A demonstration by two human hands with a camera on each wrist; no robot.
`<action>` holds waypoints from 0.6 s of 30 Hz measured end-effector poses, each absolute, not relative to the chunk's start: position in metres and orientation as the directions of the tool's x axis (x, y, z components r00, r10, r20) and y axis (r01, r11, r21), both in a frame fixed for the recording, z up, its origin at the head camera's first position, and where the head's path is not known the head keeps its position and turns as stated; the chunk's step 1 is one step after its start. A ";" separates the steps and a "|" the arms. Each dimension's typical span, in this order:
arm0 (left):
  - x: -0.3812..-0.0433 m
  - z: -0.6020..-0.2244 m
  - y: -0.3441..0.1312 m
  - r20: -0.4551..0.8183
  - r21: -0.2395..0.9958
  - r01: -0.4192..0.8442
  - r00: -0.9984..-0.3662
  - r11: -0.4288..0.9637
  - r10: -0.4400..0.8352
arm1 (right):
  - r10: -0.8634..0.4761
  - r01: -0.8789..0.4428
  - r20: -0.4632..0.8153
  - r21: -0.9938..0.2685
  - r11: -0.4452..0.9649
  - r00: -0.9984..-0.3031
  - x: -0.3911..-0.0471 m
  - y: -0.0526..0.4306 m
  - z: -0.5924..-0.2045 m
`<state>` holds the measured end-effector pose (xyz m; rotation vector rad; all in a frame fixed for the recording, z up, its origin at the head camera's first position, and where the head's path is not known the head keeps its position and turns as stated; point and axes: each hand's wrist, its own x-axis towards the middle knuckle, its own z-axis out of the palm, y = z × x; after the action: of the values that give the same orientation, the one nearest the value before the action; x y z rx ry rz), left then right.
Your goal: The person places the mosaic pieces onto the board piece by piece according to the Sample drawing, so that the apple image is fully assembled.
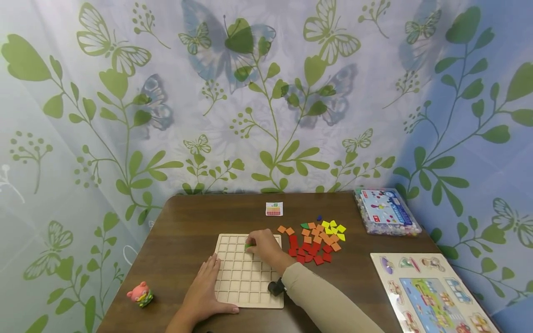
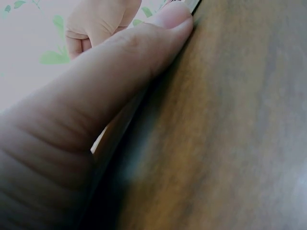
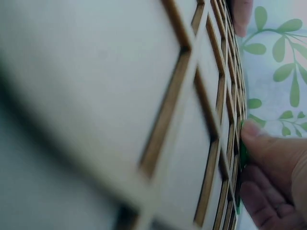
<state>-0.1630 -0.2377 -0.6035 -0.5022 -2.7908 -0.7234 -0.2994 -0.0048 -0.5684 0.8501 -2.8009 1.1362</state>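
A pale wooden grid board (image 1: 233, 284) with square compartments lies on the brown table. My right hand (image 1: 265, 249) is over its upper part and pinches a small green tile (image 3: 243, 152) between thumb and fingers, right at the grid. Most of that tile is hidden by the fingers. At the board's left edge rests my left hand (image 1: 203, 289), fingers straight along the side and thumb stretched along the near edge. In the left wrist view the thumb (image 2: 120, 60) lies close to the tabletop.
Right of the board lie loose red tiles (image 1: 318, 260), orange tiles (image 1: 317, 232), yellow tiles (image 1: 341, 228) and a green piece (image 1: 305, 226). A small printed card (image 1: 274, 209) is behind. Farther right are a bag of beads (image 1: 385, 210) and a picture puzzle (image 1: 433, 291). A pink toy figure (image 1: 140, 294) stands left.
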 end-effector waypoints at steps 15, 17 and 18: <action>-0.164 -0.606 -0.239 0.270 0.421 0.371 -0.922 0.828 0.276 | -0.443 -0.435 0.187 -0.701 0.565 -0.877 -0.293 0.001 -0.567; -0.164 -0.606 -0.239 0.268 0.424 0.369 -0.924 0.827 0.274 | -0.433 -0.433 0.196 -0.708 0.558 -0.880 -0.293 0.007 -0.567; -0.164 -0.606 -0.239 0.266 0.425 0.367 -0.924 0.828 0.274 | -0.425 -0.425 0.196 -0.713 0.557 -0.884 -0.293 0.010 -0.567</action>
<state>-0.1636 -0.2386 -0.6057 -0.4988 -2.8155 -0.7121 -0.2930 0.0099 -0.5667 0.7564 -2.7706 1.2704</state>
